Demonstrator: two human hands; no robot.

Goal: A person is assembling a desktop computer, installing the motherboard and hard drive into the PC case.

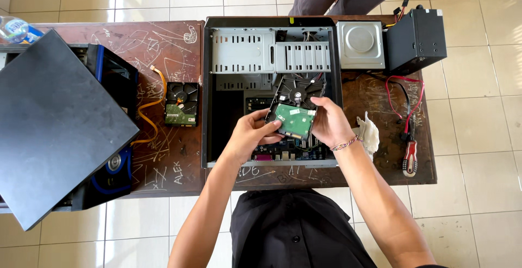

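Both hands hold a hard drive (295,110) with its green circuit board facing up, above the open computer case (207,91) lying on its side. My left hand (251,133) grips the drive's near left corner. My right hand (328,121), with a bead bracelet on the wrist, grips its right edge. Below the drive the case's motherboard shows along the near side, partly hidden by my hands.
A second hard drive (181,103) and an orange cable (148,116) lie left of the case. Another case with a dark side panel (54,121) fills the left. An optical drive (359,45), a black power supply (416,39), red cables, a screwdriver (410,158) and a crumpled tissue (370,134) sit right. A person stands beyond the table.
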